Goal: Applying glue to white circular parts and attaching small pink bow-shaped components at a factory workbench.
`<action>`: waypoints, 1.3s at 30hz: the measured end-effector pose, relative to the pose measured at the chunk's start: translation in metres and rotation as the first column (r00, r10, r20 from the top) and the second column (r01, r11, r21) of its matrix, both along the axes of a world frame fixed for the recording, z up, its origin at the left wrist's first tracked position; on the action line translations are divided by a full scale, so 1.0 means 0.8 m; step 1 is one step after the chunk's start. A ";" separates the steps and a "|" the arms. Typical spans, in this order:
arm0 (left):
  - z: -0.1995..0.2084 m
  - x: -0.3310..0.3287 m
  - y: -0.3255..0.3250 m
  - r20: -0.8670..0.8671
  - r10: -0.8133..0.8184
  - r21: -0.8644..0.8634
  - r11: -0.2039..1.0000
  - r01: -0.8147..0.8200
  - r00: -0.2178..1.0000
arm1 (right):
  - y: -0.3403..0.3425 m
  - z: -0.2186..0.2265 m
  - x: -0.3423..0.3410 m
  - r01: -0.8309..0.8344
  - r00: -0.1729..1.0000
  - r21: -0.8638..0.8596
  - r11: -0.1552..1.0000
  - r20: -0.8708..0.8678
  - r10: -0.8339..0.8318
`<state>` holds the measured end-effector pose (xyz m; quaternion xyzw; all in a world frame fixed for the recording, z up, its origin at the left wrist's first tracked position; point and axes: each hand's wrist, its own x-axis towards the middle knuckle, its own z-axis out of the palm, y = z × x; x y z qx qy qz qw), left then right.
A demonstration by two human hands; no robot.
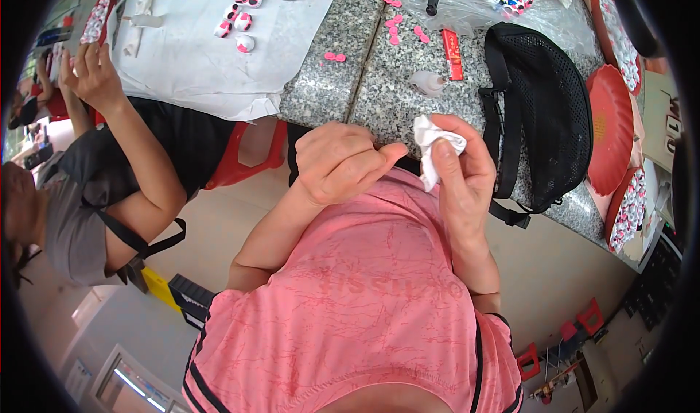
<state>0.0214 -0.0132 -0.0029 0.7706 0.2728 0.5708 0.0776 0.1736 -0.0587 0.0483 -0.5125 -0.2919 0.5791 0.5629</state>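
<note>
My right hand (469,166) pinches a crumpled piece of white tissue or cloth (432,155) between thumb and fingers, just off the table's front edge. Beside it on the left, my left hand (341,161) is curled into a fist with its thumb pointing toward the white piece. Whatever that fist may hold is hidden. Beyond the hands, a small translucent bottle (427,84) lies on the speckled granite table (321,92). A narrow red packet (453,55) is just past it. Several small pink bows (394,30) are scattered farther back, one pink bow (335,57) nearer.
A black mesh bag (550,114) with straps lies to the right, beside a red scalloped tray (611,132). White sheeting (197,63) at the left carries several pink-and-white pieces (243,22). A clear plastic bag (467,8) spreads at the back. Another person (80,216) sits at the left.
</note>
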 end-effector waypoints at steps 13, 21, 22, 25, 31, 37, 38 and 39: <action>0.003 -0.001 0.000 -0.049 -0.045 0.056 0.997 0.047 0.998 | 0.001 -0.019 0.003 -0.221 0.969 -0.165 0.961 -0.152 0.196; 0.004 0.002 0.003 -0.007 -0.059 0.011 0.998 0.059 0.998 | -0.001 -0.031 -0.001 -0.054 0.996 0.161 0.986 0.079 0.042; 0.005 0.002 0.004 -0.007 -0.065 0.004 0.998 0.065 0.998 | -0.001 -0.027 -0.003 -0.103 0.994 0.097 0.990 0.059 0.097; 0.006 0.000 0.003 -0.010 -0.074 -0.010 0.997 0.074 0.997 | 0.000 -0.022 -0.006 -0.207 0.978 -0.024 0.978 0.005 0.207; -0.013 -0.005 -0.008 0.373 -0.036 -0.421 0.884 0.203 0.927 | 0.001 -0.023 -0.008 -0.158 0.891 -0.077 0.984 -0.441 0.108; -0.004 -0.016 0.002 0.201 -0.085 -0.348 0.925 0.152 0.976 | 0.001 -0.010 -0.020 -0.043 0.998 0.032 0.999 0.037 0.042; -0.001 -0.021 0.004 0.137 -0.129 -0.295 0.941 0.164 0.982 | 0.001 -0.013 -0.019 -0.122 0.986 0.072 0.990 0.119 0.113; 0.001 -0.025 0.005 0.070 -0.169 -0.240 0.954 0.181 0.983 | 0.000 -0.018 -0.019 -0.201 0.963 0.104 0.974 0.204 0.177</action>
